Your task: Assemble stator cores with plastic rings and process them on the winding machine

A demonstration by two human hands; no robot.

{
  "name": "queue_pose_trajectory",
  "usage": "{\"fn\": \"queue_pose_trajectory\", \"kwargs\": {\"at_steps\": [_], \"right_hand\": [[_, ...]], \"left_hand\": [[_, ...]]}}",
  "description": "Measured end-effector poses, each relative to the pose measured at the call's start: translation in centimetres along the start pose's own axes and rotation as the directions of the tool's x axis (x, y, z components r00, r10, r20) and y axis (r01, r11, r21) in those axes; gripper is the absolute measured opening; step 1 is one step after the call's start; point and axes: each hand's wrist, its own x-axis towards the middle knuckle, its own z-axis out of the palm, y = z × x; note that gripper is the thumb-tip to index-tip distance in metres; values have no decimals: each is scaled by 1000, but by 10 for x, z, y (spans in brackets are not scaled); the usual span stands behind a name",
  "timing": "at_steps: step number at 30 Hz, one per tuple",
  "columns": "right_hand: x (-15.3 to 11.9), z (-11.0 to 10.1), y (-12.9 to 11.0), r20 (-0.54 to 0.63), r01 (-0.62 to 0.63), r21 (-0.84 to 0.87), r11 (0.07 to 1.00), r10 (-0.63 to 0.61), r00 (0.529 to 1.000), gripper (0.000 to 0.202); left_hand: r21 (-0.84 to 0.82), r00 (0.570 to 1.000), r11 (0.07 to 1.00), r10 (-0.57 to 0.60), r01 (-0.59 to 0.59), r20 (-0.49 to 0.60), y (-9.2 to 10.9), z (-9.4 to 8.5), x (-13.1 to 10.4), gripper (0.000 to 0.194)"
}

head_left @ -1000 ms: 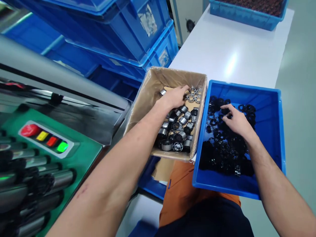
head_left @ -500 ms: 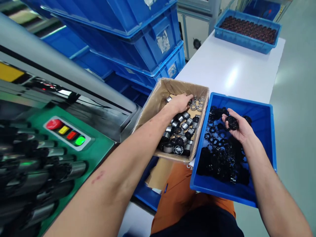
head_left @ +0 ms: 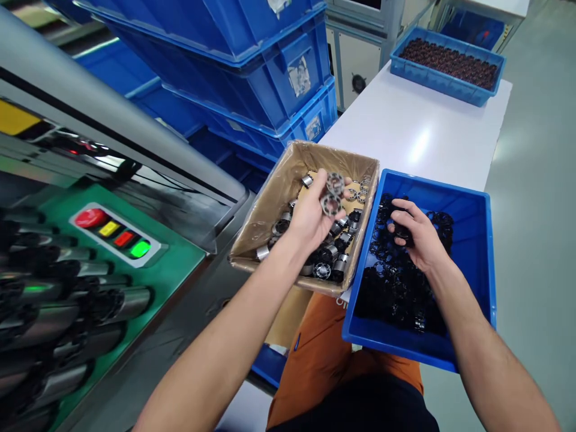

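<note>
Palm up over the lined cardboard box (head_left: 256, 222), my left hand (head_left: 312, 210) holds two round metal motor cores (head_left: 332, 205) between thumb and fingers. Beneath it in the box lie several silver-and-black cylindrical parts (head_left: 323, 271) and flat metal rings (head_left: 360, 191). My right hand (head_left: 418, 231) is above the blue bin (head_left: 472, 264), its fingers curled round black plastic ring parts (head_left: 402, 234); how many is hidden. Many more black rings (head_left: 389, 288) are heaped in that bin.
A green machine panel (head_left: 180, 258) with red, yellow and green buttons (head_left: 121, 234) and rows of cylinders is at left. Stacked blue crates (head_left: 288, 78) rise behind the box. On the white table (head_left: 405, 135), a shallow blue tray (head_left: 443, 84) of dark reddish parts stands at the far end.
My left hand has lifted from the box floor and turned palm up, with metal cores now showing in it. My right hand has turned over and moved slightly left, black parts still in its fingers.
</note>
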Motion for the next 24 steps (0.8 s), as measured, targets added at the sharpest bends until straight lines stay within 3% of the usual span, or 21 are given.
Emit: {"fn": "queue_pose_trajectory", "kwargs": {"at_steps": [2, 5, 8, 10, 12, 16, 21, 24], "right_hand": [[-9, 10, 7, -4, 100, -52, 994, -101, 995, 50], [-24, 24, 17, 38, 272, -188, 944, -270, 962, 35], [-38, 31, 22, 166, 475, -341, 811, -446, 880, 29], [-44, 31, 21, 266, 587, -380, 715, -523, 810, 26], [-48, 29, 17, 367, 641, -376, 669, -528, 766, 27], [-51, 25, 6, 476, 661, -356, 660, -480, 736, 45], [-57, 27, -2, 437, 690, -390, 610, -536, 722, 43], [-59, 27, -1, 368, 671, -421, 610, -562, 741, 47]], "left_hand": [[-18, 998, 999, -27, 28, 48, -6, 10, -33, 59], [100, 993, 995, 6, -18, 119, -15, 20, -72, 49], [355, 978, 922, 95, -156, 184, -20, 24, -90, 36], [421, 971, 882, 143, -213, 193, -22, 24, -92, 29], [358, 974, 911, 155, -206, 167, -24, 21, -90, 33], [161, 982, 979, 96, -122, 163, -30, 14, -88, 47], [-110, 987, 990, -69, 85, 144, -27, 17, -91, 44], [-178, 986, 977, -93, 117, 138, -26, 21, -94, 44]]}}
